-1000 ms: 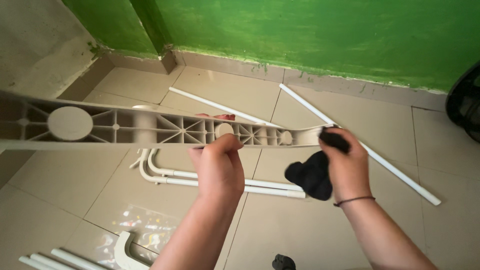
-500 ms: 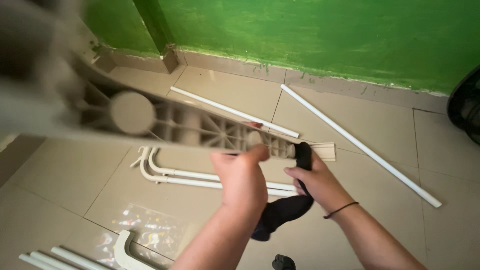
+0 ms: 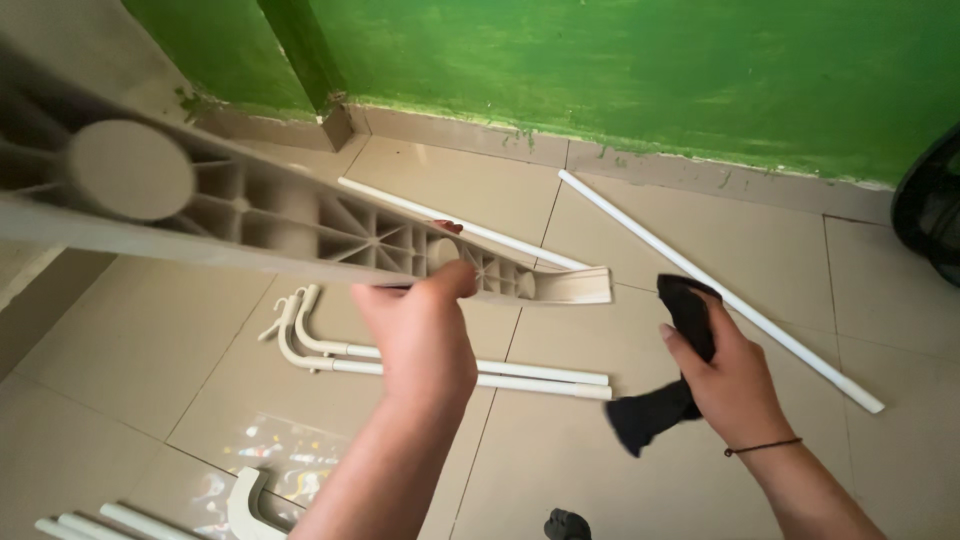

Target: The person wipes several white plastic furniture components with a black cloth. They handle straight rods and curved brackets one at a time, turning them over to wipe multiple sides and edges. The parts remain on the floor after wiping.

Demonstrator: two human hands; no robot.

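Note:
My left hand (image 3: 420, 335) grips a long beige plastic bar (image 3: 270, 215) with ribbed webbing and round bosses. The bar runs from the upper left down to its narrow end near the middle, held above the tiled floor. My right hand (image 3: 730, 375) holds a black cloth (image 3: 660, 400), which hangs down from the fist, a short way to the right of the bar's end and not touching it.
White tubes lie on the floor: a long one (image 3: 720, 290) at right, another (image 3: 470, 228) behind the bar, bent ones (image 3: 340, 350) below it. More white parts (image 3: 150, 520) sit at the bottom left. A green wall (image 3: 600, 70) stands behind, a dark round object (image 3: 930, 210) at right.
The bar's narrow end has swung down and left, tilting the bar. My right hand pulled the black cloth off the bar's end and moved to the right.

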